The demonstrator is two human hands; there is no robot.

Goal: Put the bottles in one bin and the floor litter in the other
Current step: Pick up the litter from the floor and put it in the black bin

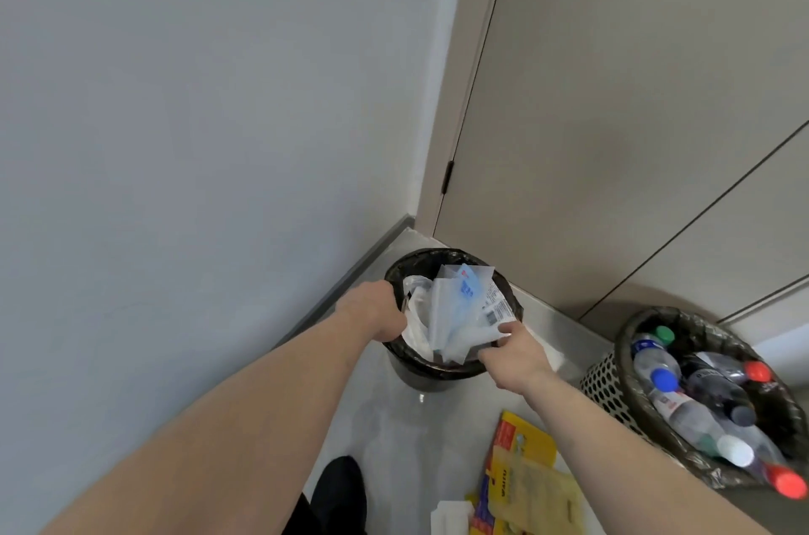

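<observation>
A round black bin [437, 374] stands in the corner, lined with a dark bag and stuffed with white and blue plastic wrappers [455, 311]. My left hand [376, 311] grips its left rim. My right hand [514, 352] pinches the near edge of the wrappers at the bin's right rim. To the right, a perforated white bin [606, 385] with a dark liner holds several plastic bottles [683, 398] with red, blue, green and white caps. A yellow and red package [521, 477] and a white paper piece [448, 515] lie on the floor near me.
A grey wall runs along the left, with a dark skirting down to the corner. A beige door [613, 118] and panels close off the back right. My dark shoe [339, 490] is on the pale floor below the black bin.
</observation>
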